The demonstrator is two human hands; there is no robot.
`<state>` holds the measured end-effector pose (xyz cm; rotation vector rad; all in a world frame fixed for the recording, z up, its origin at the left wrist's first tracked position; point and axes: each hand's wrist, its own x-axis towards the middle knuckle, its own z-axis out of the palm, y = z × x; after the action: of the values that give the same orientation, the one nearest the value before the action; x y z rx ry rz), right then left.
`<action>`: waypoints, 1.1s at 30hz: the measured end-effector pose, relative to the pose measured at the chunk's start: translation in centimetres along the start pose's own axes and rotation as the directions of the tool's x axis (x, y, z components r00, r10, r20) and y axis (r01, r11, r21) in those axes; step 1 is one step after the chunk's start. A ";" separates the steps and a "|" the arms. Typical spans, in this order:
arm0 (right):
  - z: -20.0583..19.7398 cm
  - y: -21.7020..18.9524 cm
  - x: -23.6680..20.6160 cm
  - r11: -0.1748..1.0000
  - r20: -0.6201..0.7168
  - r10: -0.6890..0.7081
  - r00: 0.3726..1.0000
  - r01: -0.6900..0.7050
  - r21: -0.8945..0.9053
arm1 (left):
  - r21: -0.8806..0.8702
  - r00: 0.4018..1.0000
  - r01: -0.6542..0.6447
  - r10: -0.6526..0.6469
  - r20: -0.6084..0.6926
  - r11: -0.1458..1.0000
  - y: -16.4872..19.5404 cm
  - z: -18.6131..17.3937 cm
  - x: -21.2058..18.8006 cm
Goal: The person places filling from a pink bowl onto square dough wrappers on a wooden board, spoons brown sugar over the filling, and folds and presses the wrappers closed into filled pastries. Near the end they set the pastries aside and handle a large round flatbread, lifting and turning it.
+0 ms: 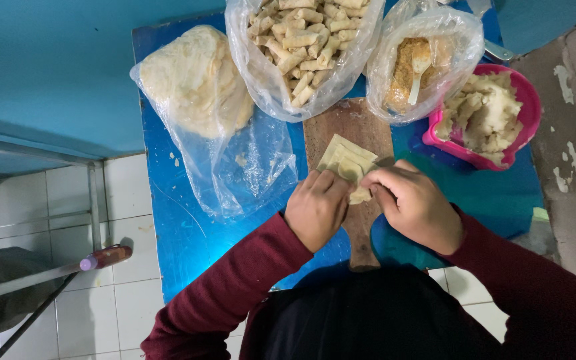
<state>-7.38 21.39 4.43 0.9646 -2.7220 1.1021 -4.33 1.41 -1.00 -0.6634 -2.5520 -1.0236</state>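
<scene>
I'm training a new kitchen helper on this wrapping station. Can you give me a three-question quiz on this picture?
1. True or false: both hands touch the pastry wrapper on the wooden board.
2. What holds the finished rolls? A) pink bowl B) clear plastic bag C) metal tray
3. What utensil stands in the bag of brown filling?

Key: 1 true; 2 B; 3 a spoon.

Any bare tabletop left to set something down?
Free: blue table strip left of the left hand, below the wrapper bag; and right of the right hand, below the pink bowl. Crowded: far edge, where the bags and bowl sit packed, and the cutting board.
</scene>
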 end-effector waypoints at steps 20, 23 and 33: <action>-0.5 2.5 1.5 0.995 0.146 -0.088 0.985 0.095 -0.043 | 0.079 0.993 0.056 -0.063 0.098 0.995 -0.2 0.2 1.1; -0.3 2.5 1.9 0.989 0.150 -0.057 0.987 0.076 -0.124 | 0.063 0.995 0.068 -0.072 0.069 0.996 -0.5 0.4 1.2; 0.0 2.7 2.5 0.989 0.114 -0.103 0.988 0.115 -0.097 | -0.083 0.997 0.032 -0.026 0.069 0.996 -2.1 0.0 2.1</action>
<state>-10.94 21.54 3.47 1.1742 -2.7395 0.9074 -7.20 0.70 -1.22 -0.6965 -2.5954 -1.1421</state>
